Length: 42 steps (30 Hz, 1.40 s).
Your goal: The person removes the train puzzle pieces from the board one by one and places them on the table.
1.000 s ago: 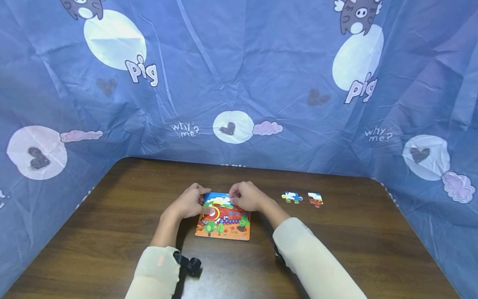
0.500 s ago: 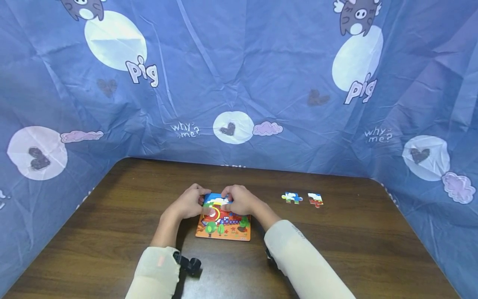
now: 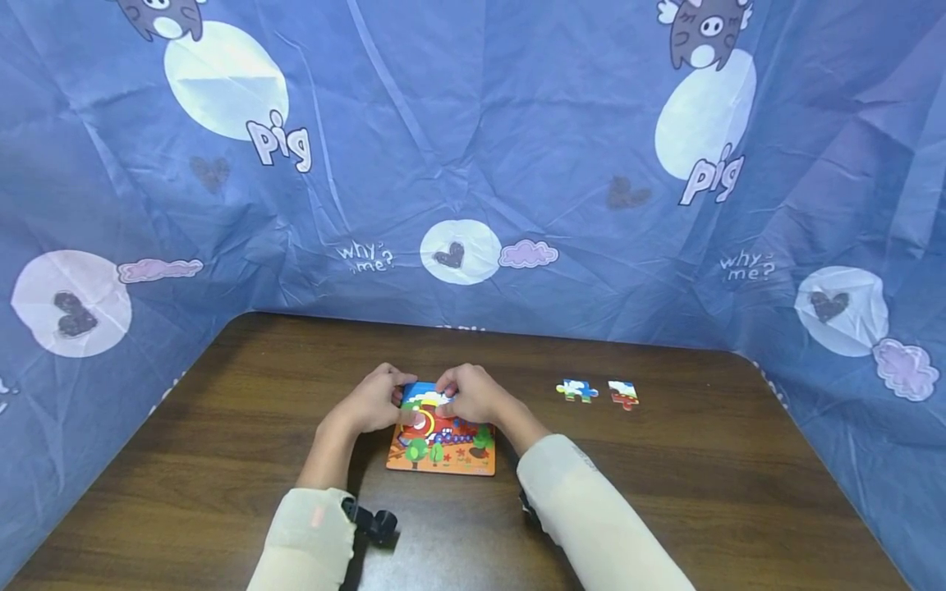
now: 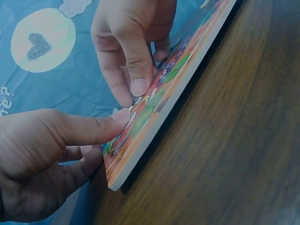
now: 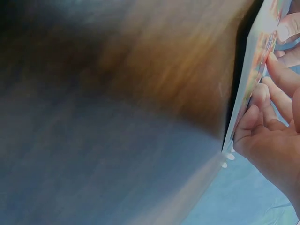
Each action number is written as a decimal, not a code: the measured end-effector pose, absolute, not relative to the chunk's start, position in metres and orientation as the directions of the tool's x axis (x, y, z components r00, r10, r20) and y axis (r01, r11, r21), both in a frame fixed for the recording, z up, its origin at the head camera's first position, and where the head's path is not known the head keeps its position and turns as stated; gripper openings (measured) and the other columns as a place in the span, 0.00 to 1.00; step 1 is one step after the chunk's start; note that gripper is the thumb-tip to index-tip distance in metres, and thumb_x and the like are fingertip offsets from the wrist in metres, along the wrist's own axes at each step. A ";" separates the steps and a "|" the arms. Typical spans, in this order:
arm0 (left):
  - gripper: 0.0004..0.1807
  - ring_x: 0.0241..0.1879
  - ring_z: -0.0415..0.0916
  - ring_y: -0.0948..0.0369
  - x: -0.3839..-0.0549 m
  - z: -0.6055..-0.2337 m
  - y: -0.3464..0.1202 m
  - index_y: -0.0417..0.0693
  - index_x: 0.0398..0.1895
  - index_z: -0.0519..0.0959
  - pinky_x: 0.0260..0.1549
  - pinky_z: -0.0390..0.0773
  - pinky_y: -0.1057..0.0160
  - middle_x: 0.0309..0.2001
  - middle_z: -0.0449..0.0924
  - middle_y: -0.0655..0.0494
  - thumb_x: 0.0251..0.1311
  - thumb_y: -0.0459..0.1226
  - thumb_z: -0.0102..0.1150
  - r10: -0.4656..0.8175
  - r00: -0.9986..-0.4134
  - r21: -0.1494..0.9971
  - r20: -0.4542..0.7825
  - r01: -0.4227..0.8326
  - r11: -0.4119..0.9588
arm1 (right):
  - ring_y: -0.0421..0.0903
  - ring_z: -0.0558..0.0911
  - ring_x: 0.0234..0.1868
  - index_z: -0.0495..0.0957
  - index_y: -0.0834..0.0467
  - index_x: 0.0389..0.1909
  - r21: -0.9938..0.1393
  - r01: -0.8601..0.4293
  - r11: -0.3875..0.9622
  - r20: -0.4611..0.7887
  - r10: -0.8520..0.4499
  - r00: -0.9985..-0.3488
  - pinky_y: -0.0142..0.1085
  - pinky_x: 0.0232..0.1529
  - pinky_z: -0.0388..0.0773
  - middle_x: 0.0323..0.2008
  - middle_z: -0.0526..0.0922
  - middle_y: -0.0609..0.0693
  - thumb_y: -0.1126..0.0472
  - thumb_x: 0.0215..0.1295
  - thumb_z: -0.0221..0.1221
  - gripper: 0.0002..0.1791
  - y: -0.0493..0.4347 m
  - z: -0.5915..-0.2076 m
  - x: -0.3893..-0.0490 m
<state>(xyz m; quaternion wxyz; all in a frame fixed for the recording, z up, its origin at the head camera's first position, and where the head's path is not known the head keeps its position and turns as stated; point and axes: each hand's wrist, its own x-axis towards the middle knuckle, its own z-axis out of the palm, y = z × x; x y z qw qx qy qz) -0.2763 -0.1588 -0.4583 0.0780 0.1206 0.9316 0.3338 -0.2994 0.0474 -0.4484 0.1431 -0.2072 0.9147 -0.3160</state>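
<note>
A square jigsaw puzzle board [image 3: 443,464] with a red train picture lies on the wooden table. My left hand [image 3: 372,400] grips its left edge, thumb on the picture and the other fingers at the side; the left wrist view shows this thumb [image 4: 117,119] on the printed face. My right hand [image 3: 476,396] is over the upper part of the board, thumb and index finger pinching at a puzzle piece that is mostly hidden by the hand. In the right wrist view the curled other fingers [image 5: 258,101] rest along the board's surface.
Two loose puzzle pieces lie to the right of the board, a blue and green one [image 3: 576,391] and a red and white one [image 3: 624,395]. A blue printed cloth [image 3: 473,164] hangs behind the brown table [image 3: 702,476].
My right hand has shifted left across the board, from its upper right to nearer the middle, and lies lower on it. My left hand stays at the left edge.
</note>
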 end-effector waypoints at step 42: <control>0.38 0.43 0.72 0.55 -0.279 -0.460 -0.159 0.35 0.65 0.76 0.46 0.76 0.55 0.50 0.72 0.45 0.51 0.37 0.80 0.302 -0.953 0.619 -0.035 0.216 0.755 | 0.47 0.79 0.44 0.77 0.60 0.47 -0.892 -0.019 0.452 -0.192 -0.417 -0.888 0.40 0.50 0.75 0.43 0.81 0.52 0.71 0.66 0.64 0.11 0.047 -0.449 -0.301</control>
